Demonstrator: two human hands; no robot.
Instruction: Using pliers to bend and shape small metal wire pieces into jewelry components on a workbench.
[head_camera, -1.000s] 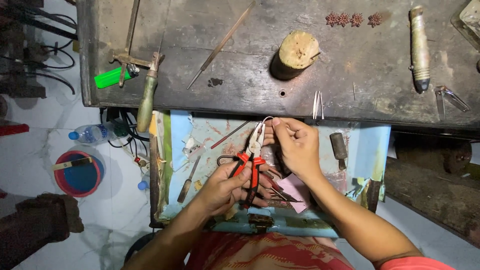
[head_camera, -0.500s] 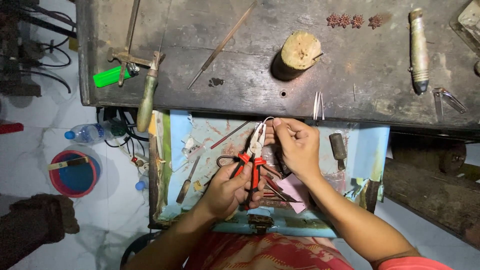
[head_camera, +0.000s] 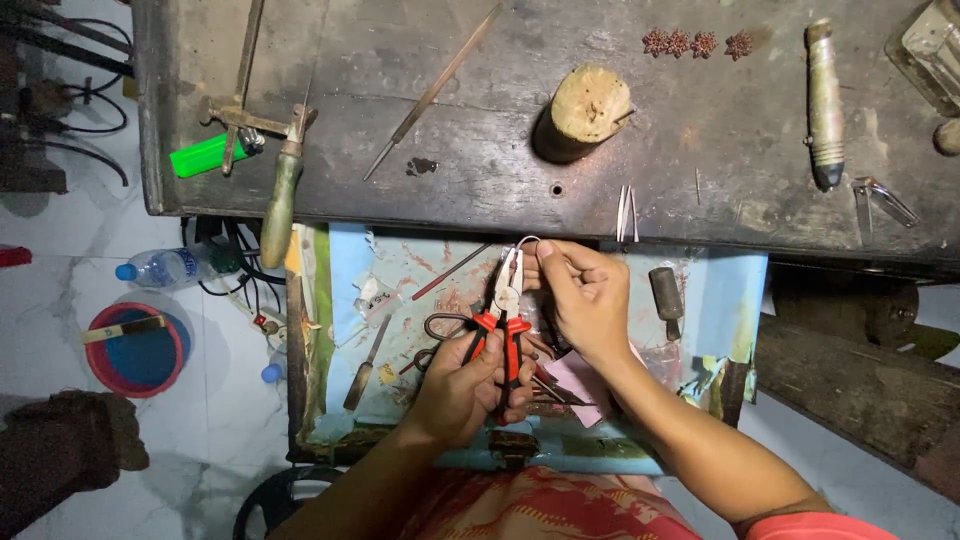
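Two hands are working over an open blue drawer (head_camera: 730, 300) that is sticking out under a dark, worn table (head_camera: 480, 190). The left hand (head_camera: 462, 388) is wrapping its fingers tightly around the red handles of a pair of pliers (head_camera: 505, 310), whose metal tips are pointing up toward the table edge and seem to be gripping a thin loop of wire (head_camera: 527, 243). The right hand (head_camera: 583, 297) is pinching the same wire between thumb and fingertips, just beside the plier tips. Lying in the drawer near the hands are a piece of pink paper (head_camera: 572, 385), a small wooden-handled tool (head_camera: 362, 368) and a short dark cylinder (head_camera: 667, 296). Sitting on the table are a round wooden stump (head_camera: 588, 108), a long thin file (head_camera: 435, 90), a green lighter (head_camera: 207, 155), a wooden-handled tool (head_camera: 281, 200) hanging over the edge, tweezers (head_camera: 627, 212), four small reddish star-shaped pieces (head_camera: 697, 43) and a long handle (head_camera: 825, 105). Standing on the floor to the left are a plastic bottle (head_camera: 165, 268) and a red bowl (head_camera: 137, 350).
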